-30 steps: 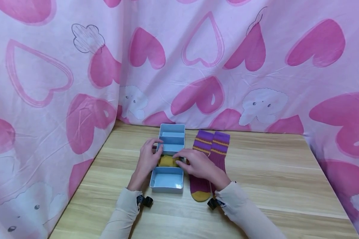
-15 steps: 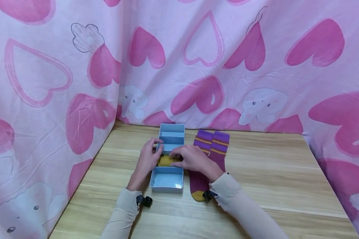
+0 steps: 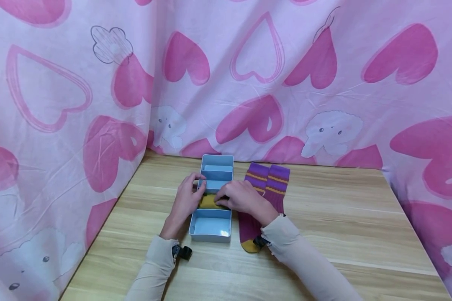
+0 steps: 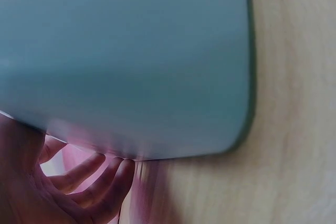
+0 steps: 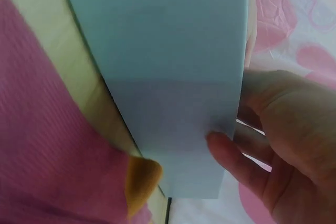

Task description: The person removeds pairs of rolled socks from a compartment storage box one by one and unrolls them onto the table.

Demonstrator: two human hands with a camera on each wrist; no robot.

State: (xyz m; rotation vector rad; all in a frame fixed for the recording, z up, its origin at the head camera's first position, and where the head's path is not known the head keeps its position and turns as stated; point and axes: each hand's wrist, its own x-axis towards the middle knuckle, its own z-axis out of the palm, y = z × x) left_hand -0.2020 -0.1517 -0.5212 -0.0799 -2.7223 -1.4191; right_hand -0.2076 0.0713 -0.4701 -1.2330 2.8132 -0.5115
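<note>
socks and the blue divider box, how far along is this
One yellow rolled sock already sits in a middle compartment of the blue box. Both hands are on it: the right hand presses it down, the left hand is at the box's side. The purple striped socks lie flat beside the box, and the other compartments look empty.

Left hand (image 3: 186, 200) and right hand (image 3: 240, 197) close together, fingers curled, forearms converging

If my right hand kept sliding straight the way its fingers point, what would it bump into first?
Probably your left hand. The right hand points left across the blue box, over the yellow sock, and the left fingers wait at the far wall; depth is uncertain.
</note>
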